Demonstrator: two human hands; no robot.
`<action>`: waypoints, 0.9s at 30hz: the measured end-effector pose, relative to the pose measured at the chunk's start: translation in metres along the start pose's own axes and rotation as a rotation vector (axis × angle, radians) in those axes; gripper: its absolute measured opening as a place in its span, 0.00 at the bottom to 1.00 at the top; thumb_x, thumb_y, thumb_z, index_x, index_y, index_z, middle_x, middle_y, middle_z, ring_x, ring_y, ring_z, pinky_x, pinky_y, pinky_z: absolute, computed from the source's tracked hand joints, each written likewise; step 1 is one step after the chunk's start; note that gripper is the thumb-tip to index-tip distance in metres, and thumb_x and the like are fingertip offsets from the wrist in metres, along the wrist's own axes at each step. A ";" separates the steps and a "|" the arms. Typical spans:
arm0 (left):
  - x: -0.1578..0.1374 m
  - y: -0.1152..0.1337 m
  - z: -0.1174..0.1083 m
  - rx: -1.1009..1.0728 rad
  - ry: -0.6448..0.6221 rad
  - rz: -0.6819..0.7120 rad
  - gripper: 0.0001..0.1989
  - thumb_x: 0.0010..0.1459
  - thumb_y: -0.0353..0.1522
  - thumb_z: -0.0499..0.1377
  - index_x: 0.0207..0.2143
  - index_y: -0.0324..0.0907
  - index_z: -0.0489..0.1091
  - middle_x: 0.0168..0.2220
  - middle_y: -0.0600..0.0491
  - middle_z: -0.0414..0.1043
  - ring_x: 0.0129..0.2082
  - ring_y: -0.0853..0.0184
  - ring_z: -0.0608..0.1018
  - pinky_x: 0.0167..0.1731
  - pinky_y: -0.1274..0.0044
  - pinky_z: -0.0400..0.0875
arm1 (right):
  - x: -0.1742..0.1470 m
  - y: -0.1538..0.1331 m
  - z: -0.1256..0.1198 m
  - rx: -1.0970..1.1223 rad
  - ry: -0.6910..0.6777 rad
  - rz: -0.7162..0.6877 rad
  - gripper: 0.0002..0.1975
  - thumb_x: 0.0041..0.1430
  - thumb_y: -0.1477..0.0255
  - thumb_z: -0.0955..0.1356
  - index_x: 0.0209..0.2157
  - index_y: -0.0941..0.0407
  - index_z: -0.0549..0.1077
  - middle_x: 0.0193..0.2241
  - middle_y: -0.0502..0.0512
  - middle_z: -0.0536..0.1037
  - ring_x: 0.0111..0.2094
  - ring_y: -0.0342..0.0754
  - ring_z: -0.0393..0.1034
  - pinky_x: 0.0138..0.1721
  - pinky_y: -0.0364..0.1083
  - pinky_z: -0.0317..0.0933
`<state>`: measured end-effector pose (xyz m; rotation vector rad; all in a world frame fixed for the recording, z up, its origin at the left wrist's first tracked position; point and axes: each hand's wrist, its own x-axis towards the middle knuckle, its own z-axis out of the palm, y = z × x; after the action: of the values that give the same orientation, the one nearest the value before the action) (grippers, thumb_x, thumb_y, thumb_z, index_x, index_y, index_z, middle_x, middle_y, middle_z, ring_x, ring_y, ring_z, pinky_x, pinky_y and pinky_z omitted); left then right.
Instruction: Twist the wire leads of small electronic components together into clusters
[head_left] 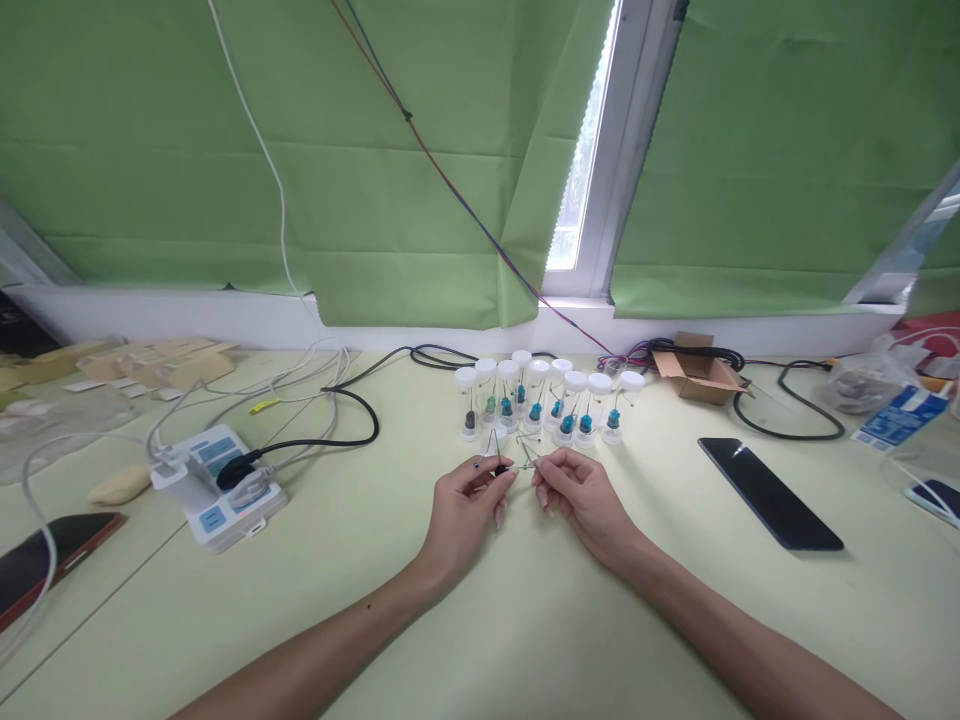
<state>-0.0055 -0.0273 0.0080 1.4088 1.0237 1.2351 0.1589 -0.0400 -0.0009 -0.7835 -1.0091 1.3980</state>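
My left hand (466, 508) is closed in a pinch on a small black piece with thin wire legs (501, 469). Across a narrow gap, my right hand (583, 497) pinches a thin metal wire piece (529, 459) between thumb and forefinger. Its exact shape is too small to make out. Just beyond the fingers stand several clear tubes with white caps (575, 382), most holding a blue piece with thin wires; a few inner pieces look green or dark. A white cap (496, 434) sits nearer, right behind the black piece.
On the left lies a white power strip (238, 500) with plugs and cables. A phone (769, 492) lies to the right, behind it an open cardboard box (697, 375). Yellowish blocks (161, 362) stand at the back left. A blue-and-white carton (900, 415) is far right.
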 end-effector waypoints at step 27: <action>-0.001 -0.001 -0.001 0.017 -0.071 0.032 0.09 0.55 0.37 0.62 0.30 0.39 0.75 0.31 0.54 0.68 0.19 0.75 0.68 0.20 0.79 0.65 | 0.001 -0.001 0.000 -0.070 0.089 -0.018 0.15 0.52 0.60 0.74 0.32 0.57 0.73 0.25 0.50 0.74 0.21 0.41 0.66 0.22 0.41 0.59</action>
<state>-0.0067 -0.0277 0.0071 1.4769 0.9682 1.1941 0.1592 -0.0390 -0.0003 -0.8788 -0.9977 1.3067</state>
